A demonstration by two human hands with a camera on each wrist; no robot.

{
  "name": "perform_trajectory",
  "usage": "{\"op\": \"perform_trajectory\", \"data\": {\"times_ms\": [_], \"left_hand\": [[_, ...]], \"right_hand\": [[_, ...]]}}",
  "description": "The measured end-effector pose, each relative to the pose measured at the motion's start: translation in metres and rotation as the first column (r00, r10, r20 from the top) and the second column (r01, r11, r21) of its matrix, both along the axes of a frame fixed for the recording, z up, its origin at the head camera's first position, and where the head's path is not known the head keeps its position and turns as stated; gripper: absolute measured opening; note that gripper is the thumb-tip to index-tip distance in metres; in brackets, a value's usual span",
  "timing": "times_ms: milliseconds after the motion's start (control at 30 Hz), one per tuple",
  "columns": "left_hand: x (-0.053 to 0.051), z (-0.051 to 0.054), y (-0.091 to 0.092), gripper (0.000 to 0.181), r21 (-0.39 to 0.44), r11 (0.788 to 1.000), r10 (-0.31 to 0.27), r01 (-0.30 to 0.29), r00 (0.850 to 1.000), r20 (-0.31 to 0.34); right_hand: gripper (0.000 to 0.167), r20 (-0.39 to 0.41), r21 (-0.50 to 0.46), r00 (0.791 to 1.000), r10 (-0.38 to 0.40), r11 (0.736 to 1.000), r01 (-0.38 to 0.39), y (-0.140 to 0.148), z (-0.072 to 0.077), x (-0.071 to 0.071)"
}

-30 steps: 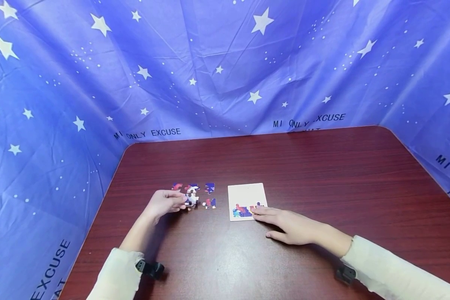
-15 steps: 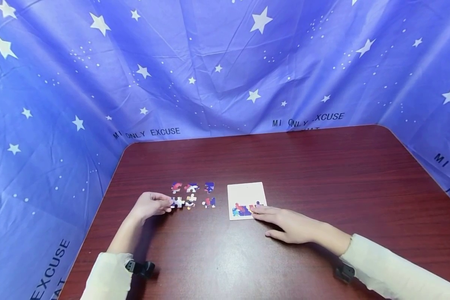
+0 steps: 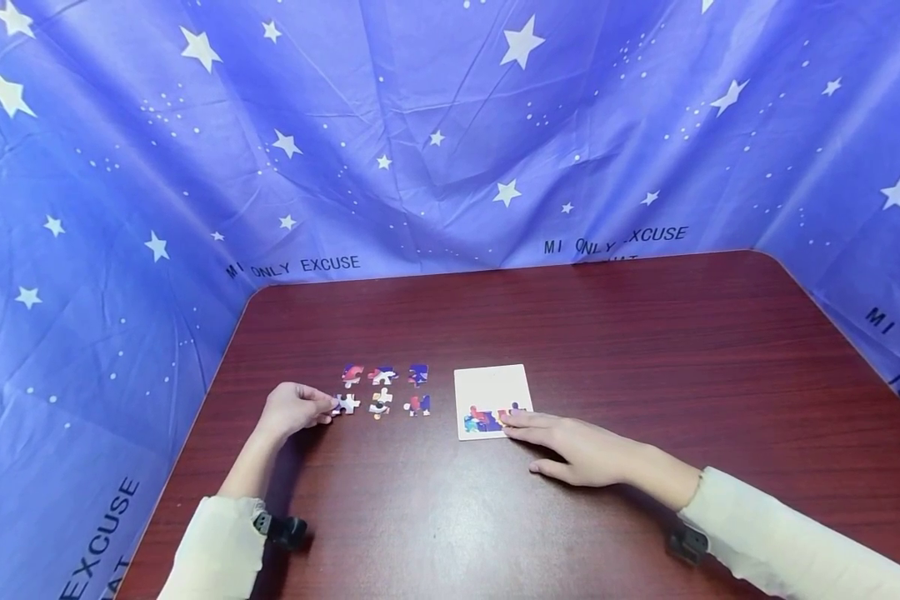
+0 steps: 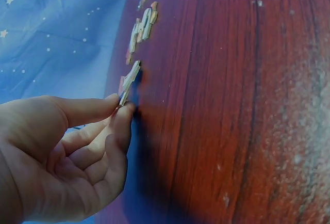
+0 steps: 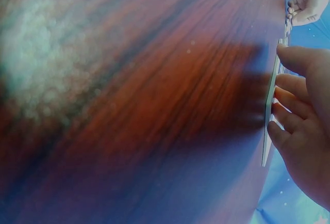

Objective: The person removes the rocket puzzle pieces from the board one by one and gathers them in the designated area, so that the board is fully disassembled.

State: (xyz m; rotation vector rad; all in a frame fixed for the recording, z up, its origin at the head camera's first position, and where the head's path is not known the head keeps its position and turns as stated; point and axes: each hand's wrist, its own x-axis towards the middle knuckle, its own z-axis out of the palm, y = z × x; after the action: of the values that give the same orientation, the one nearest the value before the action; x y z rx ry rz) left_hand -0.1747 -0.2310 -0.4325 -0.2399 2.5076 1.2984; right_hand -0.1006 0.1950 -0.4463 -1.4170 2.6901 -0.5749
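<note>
My left hand (image 3: 292, 410) pinches a white and purple puzzle piece (image 3: 347, 404) between thumb and fingertips, at the left end of the front row of loose pieces. In the left wrist view the left hand (image 4: 77, 152) grips that piece (image 4: 130, 82) by its near edge, a dark shadow beside it. My right hand (image 3: 588, 450) lies with extended fingers on the lower right corner of a square white board (image 3: 492, 383). Joined colourful pieces (image 3: 483, 419) fill the board's lower part, partly hidden by the fingers. The right wrist view shows the right hand (image 5: 304, 105) at the board's edge (image 5: 269, 105).
Several other loose pieces lie left of the board: a red one (image 3: 352, 374), a purple and white one (image 3: 382, 376), a purple one (image 3: 418, 374), a yellowish one (image 3: 379, 403) and a red and purple one (image 3: 418, 406). A starry blue cloth (image 3: 450, 200) hangs behind the dark red table (image 3: 645, 333).
My left hand has moved left with its piece, from over the yellowish piece to the left end of the front row. My right hand has stayed on the board.
</note>
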Motion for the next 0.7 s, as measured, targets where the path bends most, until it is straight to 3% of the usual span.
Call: {"op": "perform_trajectory", "data": {"times_ms": [300, 700], "left_hand": [[-0.0023, 0.0011, 0.0003, 0.019, -0.19, 0.982, -0.03, 0.015, 0.997, -0.076], [-0.0028, -0.0009, -0.0027, 0.016, -0.255, 0.966, -0.066, 0.037, 0.992, -0.107]], "right_hand": [[0.049, 0.006, 0.003, 1.0, -0.002, 1.0, 0.002, -0.0001, 0.0005, 0.0002], [0.05, 0.011, 0.003, 1.0, -0.006, 1.0, 0.006, -0.0005, 0.0014, 0.0005]]}}
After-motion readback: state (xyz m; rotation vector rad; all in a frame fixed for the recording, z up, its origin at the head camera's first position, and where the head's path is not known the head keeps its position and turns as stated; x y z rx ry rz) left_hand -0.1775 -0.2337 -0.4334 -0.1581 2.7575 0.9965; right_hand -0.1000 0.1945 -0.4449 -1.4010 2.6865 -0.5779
